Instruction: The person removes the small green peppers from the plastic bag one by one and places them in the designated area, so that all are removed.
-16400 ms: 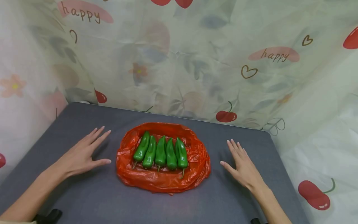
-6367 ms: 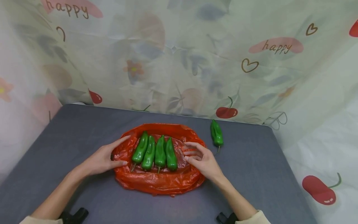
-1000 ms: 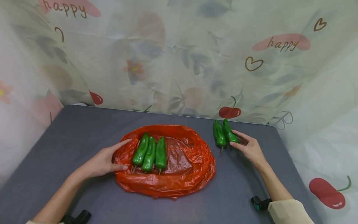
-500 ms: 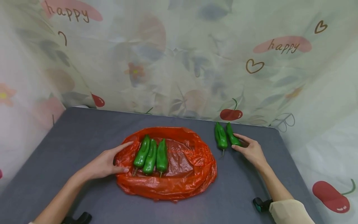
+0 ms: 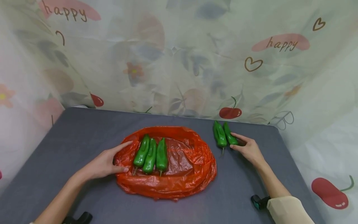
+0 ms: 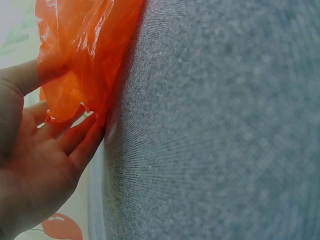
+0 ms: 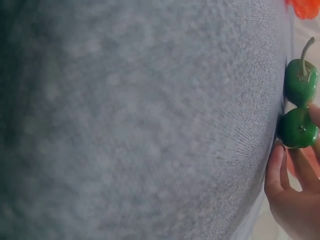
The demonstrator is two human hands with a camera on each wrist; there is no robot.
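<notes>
My left hand (image 5: pixel 104 162) holds the left edge of a red plastic bag (image 5: pixel 167 187), thumb on the near side and fingers on the far side. In the left wrist view the thin plastic (image 6: pixel 95 40) hangs between thumb and fingers. Three green peppers (image 5: pixel 150 155) lie side by side in the left half of the opened bag. At the table's back right, my right hand (image 5: pixel 249 151) grips a green pepper (image 5: pixel 230 135) by its stem end. Left of it lies another green pepper (image 5: pixel 219 135), stem toward me. The right wrist view shows the gripped pepper (image 7: pixel 298 127) against its neighbour.
A dark grey table (image 5: pixel 92 130) carries everything. Patterned curtain cloth (image 5: pixel 179 77) hangs right behind its back edge and down both sides. Black wrist devices (image 5: pixel 259 202) sit at both wrists.
Two peppers have moved from the bag to the back right over the earlier frames. In the last second the gripped pepper shifts slightly right, then back left toward its neighbour. The left hand stays put.
</notes>
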